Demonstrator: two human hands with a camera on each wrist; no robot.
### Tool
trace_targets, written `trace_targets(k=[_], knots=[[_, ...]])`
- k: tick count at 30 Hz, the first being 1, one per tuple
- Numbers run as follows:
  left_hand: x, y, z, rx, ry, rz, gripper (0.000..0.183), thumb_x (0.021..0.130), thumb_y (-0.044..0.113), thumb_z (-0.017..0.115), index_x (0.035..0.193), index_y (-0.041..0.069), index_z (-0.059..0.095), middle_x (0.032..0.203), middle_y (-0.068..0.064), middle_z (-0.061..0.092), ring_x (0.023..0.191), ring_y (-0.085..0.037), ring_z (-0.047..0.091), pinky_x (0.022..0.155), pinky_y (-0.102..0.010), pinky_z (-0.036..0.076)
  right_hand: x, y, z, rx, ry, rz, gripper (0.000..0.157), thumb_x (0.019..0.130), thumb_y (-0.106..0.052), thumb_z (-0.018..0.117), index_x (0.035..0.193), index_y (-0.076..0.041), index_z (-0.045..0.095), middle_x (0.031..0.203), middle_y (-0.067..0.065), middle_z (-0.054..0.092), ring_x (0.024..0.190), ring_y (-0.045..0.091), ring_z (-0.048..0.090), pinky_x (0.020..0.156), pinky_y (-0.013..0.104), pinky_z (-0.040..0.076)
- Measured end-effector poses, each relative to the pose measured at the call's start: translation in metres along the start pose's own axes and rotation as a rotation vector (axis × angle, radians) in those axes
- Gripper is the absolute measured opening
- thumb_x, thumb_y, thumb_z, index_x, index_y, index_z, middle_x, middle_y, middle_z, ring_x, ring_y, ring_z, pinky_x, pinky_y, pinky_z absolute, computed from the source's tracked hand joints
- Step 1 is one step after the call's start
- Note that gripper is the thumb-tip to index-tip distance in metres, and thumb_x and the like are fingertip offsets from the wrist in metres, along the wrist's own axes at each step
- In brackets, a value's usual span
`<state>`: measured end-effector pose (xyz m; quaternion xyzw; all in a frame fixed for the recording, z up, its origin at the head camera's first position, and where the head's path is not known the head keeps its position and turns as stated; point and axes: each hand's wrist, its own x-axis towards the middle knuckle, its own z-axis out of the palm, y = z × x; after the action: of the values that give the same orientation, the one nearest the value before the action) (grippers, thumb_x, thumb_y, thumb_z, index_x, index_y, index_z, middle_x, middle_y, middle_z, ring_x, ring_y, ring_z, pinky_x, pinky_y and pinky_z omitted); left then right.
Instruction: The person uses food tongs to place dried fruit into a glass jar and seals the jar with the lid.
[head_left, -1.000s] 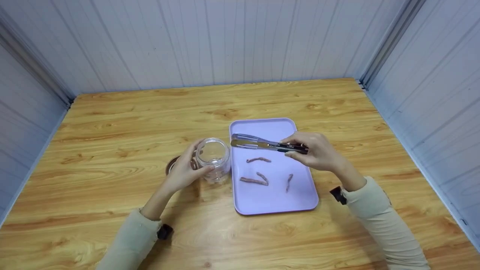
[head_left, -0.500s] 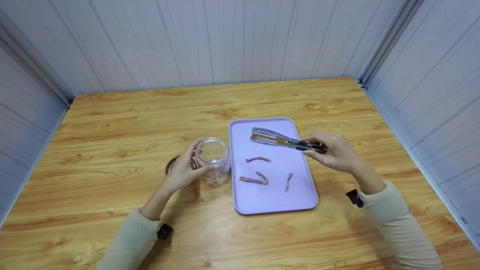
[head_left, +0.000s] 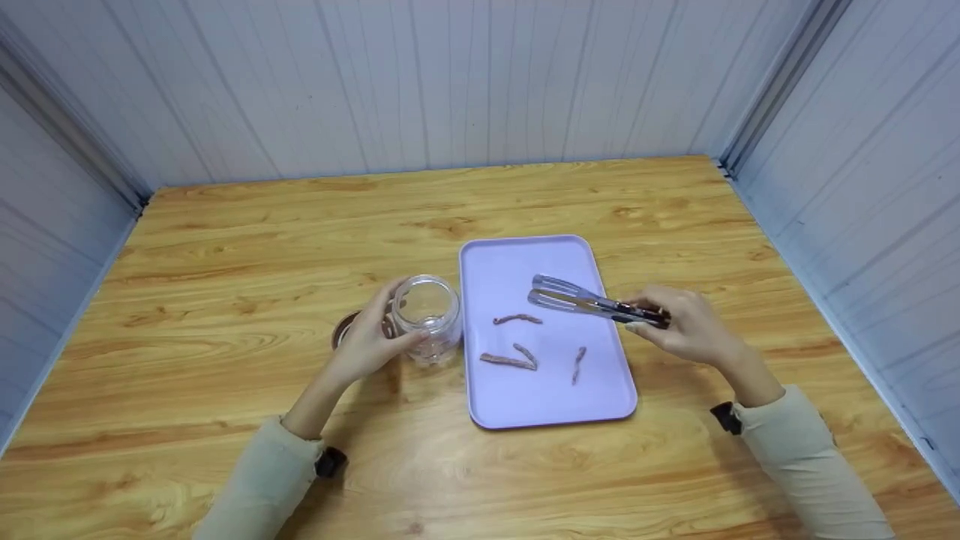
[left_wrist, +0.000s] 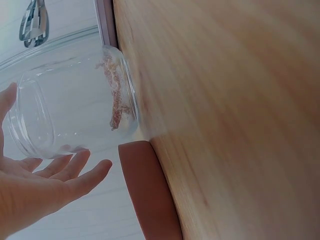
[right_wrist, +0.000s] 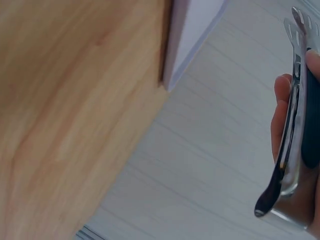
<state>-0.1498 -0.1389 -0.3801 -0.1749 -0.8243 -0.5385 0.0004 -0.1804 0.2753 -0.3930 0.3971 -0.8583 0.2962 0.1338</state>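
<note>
My left hand (head_left: 373, 339) holds a clear jar (head_left: 433, 330) around its upper part, thumb on the near side. The jar stands open-mouthed against the tray's left edge. In the left wrist view, brown dried strips (left_wrist: 116, 95) lie at the bottom of the jar (left_wrist: 75, 110). My right hand (head_left: 686, 326) grips metal tongs (head_left: 581, 300) by their dark handles. Their slotted tips are slightly apart above the lilac tray (head_left: 547, 401), with nothing visible between them. Several brown twisted strips (head_left: 517, 319) lie on the tray, one pair (head_left: 510, 361) touching in a V shape.
A round brown lid (head_left: 343, 328) lies on the wooden table (head_left: 300, 247) left of the jar, partly hidden by my left hand. Pale panelled walls (head_left: 450, 82) rise behind the table and along both sides.
My right hand has drawn the tongs rightward, away from the jar, then slightly nearer to me. The left hand and jar have stayed in place, and the strips on the tray have not moved.
</note>
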Motion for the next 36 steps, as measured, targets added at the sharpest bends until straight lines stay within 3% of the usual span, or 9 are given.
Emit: trace_targets(k=[19, 22, 29, 36], knots=[[-0.001, 0.002, -0.001, 0.028, 0.01, 0.015, 0.072, 0.072, 0.008, 0.072, 0.131, -0.006, 0.032, 0.124, -0.022, 0.043, 0.109, -0.033, 0.042, 0.09, -0.045, 0.034, -0.017, 0.012, 0.017, -0.052, -0.118, 0.144, 0.03, 0.07, -0.008, 0.071, 0.099, -0.01, 0.064, 0.087, 0.0, 0.063, 0.069, 0.01, 0.054, 0.058, 0.031, 0.044], [0.0, -0.003, 0.0, 0.021, 0.009, 0.023, 0.073, 0.073, 0.007, 0.072, 0.131, -0.007, 0.03, 0.122, -0.024, 0.042, 0.105, -0.035, 0.044, 0.086, -0.048, 0.037, -0.017, 0.013, 0.018, -0.065, -0.131, 0.153, 0.028, 0.072, -0.01, 0.07, 0.098, -0.01, 0.063, 0.087, 0.0, 0.063, 0.068, 0.01, 0.053, 0.057, 0.03, 0.044], [0.007, -0.035, 0.002, 0.011, 0.016, 0.018, 0.078, 0.072, 0.018, 0.074, 0.134, 0.002, 0.03, 0.124, -0.017, 0.043, 0.107, -0.036, 0.044, 0.085, -0.043, 0.039, -0.015, 0.014, 0.021, -0.106, -0.169, 0.176, 0.026, 0.075, -0.014, 0.069, 0.1, -0.012, 0.063, 0.09, 0.0, 0.062, 0.07, 0.012, 0.054, 0.057, 0.032, 0.044], [0.008, -0.039, 0.002, 0.007, 0.019, 0.035, 0.079, 0.072, 0.02, 0.074, 0.134, 0.002, 0.03, 0.125, -0.021, 0.041, 0.107, -0.038, 0.044, 0.085, -0.044, 0.039, -0.01, 0.014, 0.024, -0.096, -0.185, 0.186, 0.024, 0.076, -0.017, 0.069, 0.099, -0.011, 0.064, 0.087, -0.001, 0.062, 0.069, 0.011, 0.052, 0.056, 0.031, 0.043]])
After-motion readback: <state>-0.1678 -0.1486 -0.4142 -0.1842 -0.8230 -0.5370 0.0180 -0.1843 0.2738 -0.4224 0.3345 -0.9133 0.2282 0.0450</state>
